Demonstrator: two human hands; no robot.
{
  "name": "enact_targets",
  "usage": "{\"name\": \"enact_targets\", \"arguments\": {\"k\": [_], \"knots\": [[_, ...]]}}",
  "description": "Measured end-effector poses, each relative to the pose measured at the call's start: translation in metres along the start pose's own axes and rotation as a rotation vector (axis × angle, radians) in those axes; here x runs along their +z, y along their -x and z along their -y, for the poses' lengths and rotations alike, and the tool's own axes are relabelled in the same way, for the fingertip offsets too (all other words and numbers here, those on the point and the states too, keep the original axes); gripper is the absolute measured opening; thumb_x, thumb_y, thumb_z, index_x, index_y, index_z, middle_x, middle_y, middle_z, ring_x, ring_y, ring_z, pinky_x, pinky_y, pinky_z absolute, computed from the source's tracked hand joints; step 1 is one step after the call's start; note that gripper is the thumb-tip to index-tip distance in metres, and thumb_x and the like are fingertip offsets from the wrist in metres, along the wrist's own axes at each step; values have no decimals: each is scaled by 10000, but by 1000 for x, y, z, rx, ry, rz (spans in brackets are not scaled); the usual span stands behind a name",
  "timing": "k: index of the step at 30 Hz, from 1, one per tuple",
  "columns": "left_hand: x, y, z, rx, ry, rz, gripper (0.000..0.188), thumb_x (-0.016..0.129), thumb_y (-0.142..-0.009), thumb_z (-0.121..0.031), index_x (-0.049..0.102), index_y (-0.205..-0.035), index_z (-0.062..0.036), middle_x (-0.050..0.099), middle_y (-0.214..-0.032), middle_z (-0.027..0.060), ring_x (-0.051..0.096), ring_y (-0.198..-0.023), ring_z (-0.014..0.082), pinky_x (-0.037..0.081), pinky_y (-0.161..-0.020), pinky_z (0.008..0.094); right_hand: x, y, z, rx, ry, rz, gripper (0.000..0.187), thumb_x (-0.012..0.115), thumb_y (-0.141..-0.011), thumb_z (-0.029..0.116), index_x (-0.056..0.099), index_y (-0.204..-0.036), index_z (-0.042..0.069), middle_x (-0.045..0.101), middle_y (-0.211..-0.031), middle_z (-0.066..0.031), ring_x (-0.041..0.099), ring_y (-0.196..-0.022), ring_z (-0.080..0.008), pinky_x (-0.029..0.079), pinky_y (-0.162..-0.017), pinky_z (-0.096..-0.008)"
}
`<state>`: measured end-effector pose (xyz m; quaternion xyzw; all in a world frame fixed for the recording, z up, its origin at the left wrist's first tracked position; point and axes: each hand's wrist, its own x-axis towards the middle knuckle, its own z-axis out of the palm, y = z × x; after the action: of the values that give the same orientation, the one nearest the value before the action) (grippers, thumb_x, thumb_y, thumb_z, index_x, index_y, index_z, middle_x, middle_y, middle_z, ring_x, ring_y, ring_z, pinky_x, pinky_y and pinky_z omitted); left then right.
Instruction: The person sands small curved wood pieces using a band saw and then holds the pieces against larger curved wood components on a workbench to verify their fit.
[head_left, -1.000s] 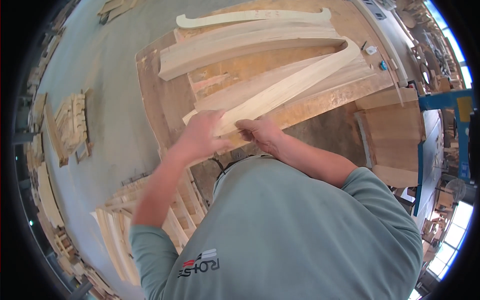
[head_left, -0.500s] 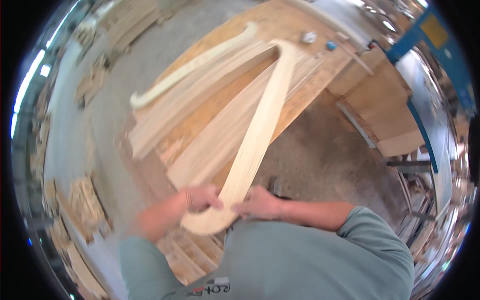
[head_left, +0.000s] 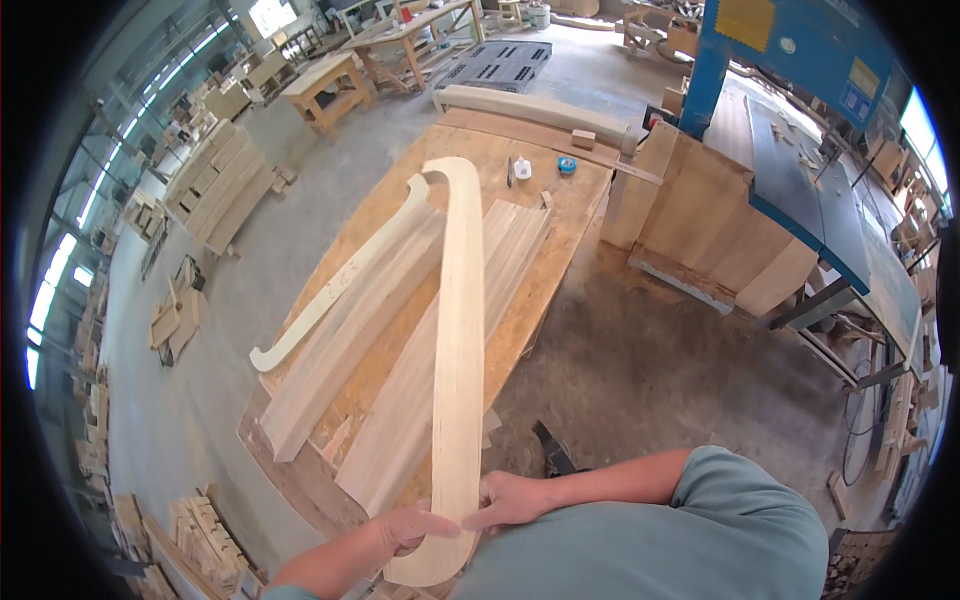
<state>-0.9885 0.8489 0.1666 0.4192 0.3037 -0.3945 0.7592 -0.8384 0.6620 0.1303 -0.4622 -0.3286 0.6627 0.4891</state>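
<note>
A long pale wooden board (head_left: 460,330) with a curved hook at each end points away from my body over the table. My left hand (head_left: 405,527) grips its left edge near the close end, thumb on top. On the opposite edge my right hand (head_left: 508,499) is closed too, its thumb lying on the board. My fingers underneath are hidden. A thinner curved wooden piece (head_left: 345,275) of similar shape rests at the table's left side. Beside it lie a thick wooden beam (head_left: 350,335) and a second wooden beam (head_left: 400,400), partly covered by the held board.
The plywood table (head_left: 400,225) also carries a white bottle (head_left: 522,168), a blue tape measure (head_left: 567,165) and a small wood block (head_left: 583,138). A blue machine (head_left: 745,70) with a dark worktable (head_left: 800,200) stands right. Stacked lumber (head_left: 225,185) sits on the floor at left.
The board's far end has swung left and it now points more straight ahead. My view has tilted up, showing more of the workshop. Both hands keep their hold.
</note>
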Motion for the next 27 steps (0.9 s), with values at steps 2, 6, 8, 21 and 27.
{"name": "enact_targets", "arguments": {"k": [2,6,8,21,27], "knots": [[0,0,-3,32,4,-41,748,769,-767,-192,493,-1444,-34,621,-1294,107,603,-1178,225,486,-1018,378,-14,-3,9,42,82,79,292,703,-922,253,720,-1063,-2,678,-807,-20,622,-706,-80,537,-649,-253],[1,-12,-18,267,49,-202,760,759,-741,-206,501,-1432,-25,648,-1234,119,637,-1111,239,524,-957,393,-54,-38,14,-13,15,178,320,703,-929,275,723,-1063,-16,693,-827,-36,650,-703,-101,557,-654,-270],[0,-18,-44,322,92,-234,794,762,-710,-268,511,-1420,-16,653,-1214,133,653,-1074,252,549,-910,402,-86,-54,33,-19,268,167,343,719,-925,324,724,-1012,-7,685,-810,-33,639,-696,-110,558,-648,-286],[-105,-75,-157,720,376,-221,476,742,-768,-349,622,-1099,-30,697,-884,129,710,-754,250,614,-666,376,-231,-80,94,-1,69,-296,462,717,-942,357,680,-1178,-39,730,-979,-95,666,-850,-141,550,-766,-292],[-126,-122,-192,659,595,-153,509,714,-823,-248,578,-1239,11,687,-1036,158,698,-926,295,594,-829,437,-316,-53,56,85,30,-656,422,716,-938,349,700,-1150,-16,721,-974,-77,637,-845,-142,536,-768,-297]]}}
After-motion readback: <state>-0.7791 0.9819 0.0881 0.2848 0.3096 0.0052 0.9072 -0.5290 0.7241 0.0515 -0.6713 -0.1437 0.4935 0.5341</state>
